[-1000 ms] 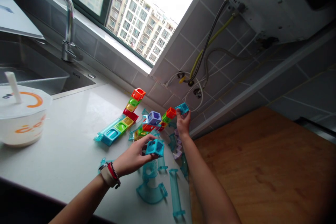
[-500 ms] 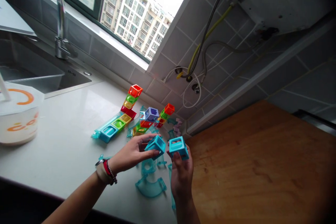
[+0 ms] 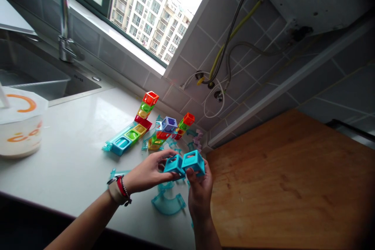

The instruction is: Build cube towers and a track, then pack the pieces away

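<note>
My left hand (image 3: pixel 152 169) grips a blue hollow cube block (image 3: pixel 173 163) between thumb and fingers. A second blue cube block (image 3: pixel 193 161) is held in my right hand (image 3: pixel 200 189), its thumb pressed against the near side. The two cubes meet or nearly meet edge to edge; I cannot tell if they are joined. Below them lies a curved translucent teal track piece (image 3: pixel 169 204), with more teal pieces partly hidden by my hands. Just behind the hands stands a small stack topped by a purple cube block (image 3: pixel 169 124).
A row of coloured blocks (image 3: pixel 132 135) with an upright stack (image 3: pixel 147 105) lies left of centre. Another stack (image 3: pixel 185 123) stands near the wall. A lidded paper cup (image 3: pixel 22 125) and sink (image 3: pixel 58 82) are left; a wooden board (image 3: pixel 287 187) is right.
My hands have come together, bringing the two blue cubes from a small gap to touching or nearly so. The right cube has moved left and turned a little.
</note>
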A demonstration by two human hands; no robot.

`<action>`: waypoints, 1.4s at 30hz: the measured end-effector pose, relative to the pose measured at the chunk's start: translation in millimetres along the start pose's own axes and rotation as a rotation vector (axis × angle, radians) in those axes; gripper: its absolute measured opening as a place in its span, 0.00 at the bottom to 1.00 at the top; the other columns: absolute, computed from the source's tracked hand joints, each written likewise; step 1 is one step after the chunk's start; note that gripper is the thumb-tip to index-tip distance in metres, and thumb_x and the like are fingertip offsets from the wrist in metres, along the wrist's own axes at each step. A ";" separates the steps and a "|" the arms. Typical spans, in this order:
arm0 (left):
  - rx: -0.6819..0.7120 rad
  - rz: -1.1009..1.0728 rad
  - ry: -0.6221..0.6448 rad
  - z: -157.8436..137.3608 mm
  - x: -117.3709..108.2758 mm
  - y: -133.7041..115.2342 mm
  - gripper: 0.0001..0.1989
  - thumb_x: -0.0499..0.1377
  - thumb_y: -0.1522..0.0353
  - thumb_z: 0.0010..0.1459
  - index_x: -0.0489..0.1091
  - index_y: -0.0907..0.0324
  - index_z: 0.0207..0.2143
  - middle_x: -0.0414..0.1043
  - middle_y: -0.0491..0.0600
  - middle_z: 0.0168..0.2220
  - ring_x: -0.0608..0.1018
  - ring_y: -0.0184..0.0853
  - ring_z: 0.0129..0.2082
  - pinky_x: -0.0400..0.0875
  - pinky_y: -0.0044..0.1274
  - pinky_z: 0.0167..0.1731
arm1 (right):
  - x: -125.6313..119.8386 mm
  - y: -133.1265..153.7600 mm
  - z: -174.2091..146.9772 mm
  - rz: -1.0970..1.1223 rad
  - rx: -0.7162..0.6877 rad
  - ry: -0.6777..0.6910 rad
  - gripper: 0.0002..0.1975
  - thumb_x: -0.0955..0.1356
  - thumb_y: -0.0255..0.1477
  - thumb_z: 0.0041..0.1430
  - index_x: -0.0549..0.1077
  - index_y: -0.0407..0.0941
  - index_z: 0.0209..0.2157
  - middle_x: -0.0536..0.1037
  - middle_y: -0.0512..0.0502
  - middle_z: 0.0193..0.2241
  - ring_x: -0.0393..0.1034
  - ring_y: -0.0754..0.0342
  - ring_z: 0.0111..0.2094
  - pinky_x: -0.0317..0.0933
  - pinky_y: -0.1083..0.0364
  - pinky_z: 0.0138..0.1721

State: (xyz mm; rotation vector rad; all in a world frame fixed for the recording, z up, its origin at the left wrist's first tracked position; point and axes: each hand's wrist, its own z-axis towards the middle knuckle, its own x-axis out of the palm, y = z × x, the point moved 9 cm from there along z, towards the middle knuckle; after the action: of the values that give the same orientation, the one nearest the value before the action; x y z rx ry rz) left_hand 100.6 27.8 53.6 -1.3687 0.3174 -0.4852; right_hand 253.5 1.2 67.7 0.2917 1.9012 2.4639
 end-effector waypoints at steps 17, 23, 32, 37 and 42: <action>-0.012 0.029 0.018 -1.8 1.7 -2.3 0.24 0.68 0.61 0.56 0.68 0.59 0.52 0.78 0.49 0.42 0.80 0.40 0.42 0.77 0.29 0.42 | 6.4 0.5 -1.1 -0.039 -0.033 0.024 0.23 0.78 0.37 0.55 0.74 0.47 0.50 0.83 0.44 0.40 0.79 0.48 0.39 0.73 0.50 0.42; -0.007 0.012 0.029 -1.7 3.2 -1.5 0.25 0.68 0.62 0.56 0.67 0.59 0.53 0.78 0.51 0.44 0.81 0.42 0.44 0.77 0.30 0.42 | -0.3 -9.4 -2.6 -0.048 -0.018 0.007 0.24 0.79 0.36 0.53 0.74 0.48 0.50 0.82 0.45 0.42 0.78 0.48 0.39 0.72 0.51 0.42; 0.006 0.027 0.048 -1.7 4.4 -3.3 0.24 0.68 0.61 0.57 0.67 0.59 0.53 0.77 0.50 0.45 0.80 0.41 0.44 0.76 0.29 0.43 | 0.2 -13.0 -3.6 -0.018 -0.004 0.020 0.23 0.78 0.35 0.54 0.75 0.48 0.50 0.82 0.44 0.41 0.79 0.48 0.39 0.72 0.51 0.43; 0.014 0.055 0.035 -1.0 2.7 -4.3 0.24 0.68 0.58 0.58 0.69 0.59 0.52 0.77 0.49 0.44 0.80 0.40 0.43 0.75 0.28 0.45 | -0.1 -17.1 -5.5 0.000 0.013 0.022 0.23 0.78 0.36 0.55 0.74 0.47 0.51 0.82 0.43 0.42 0.79 0.47 0.40 0.73 0.49 0.44; 0.016 0.074 0.025 -2.3 1.9 -4.7 0.24 0.69 0.58 0.57 0.70 0.58 0.52 0.77 0.48 0.44 0.79 0.38 0.43 0.74 0.26 0.44 | 0.5 -20.2 -6.8 0.037 0.024 0.038 0.25 0.78 0.35 0.55 0.73 0.46 0.53 0.82 0.43 0.43 0.79 0.48 0.41 0.73 0.50 0.46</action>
State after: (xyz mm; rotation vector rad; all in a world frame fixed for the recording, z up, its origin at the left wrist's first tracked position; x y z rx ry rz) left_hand 100.4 24.4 57.9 -1.3311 0.3829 -0.4427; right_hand 249.9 0.0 46.8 0.2853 1.9594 2.4886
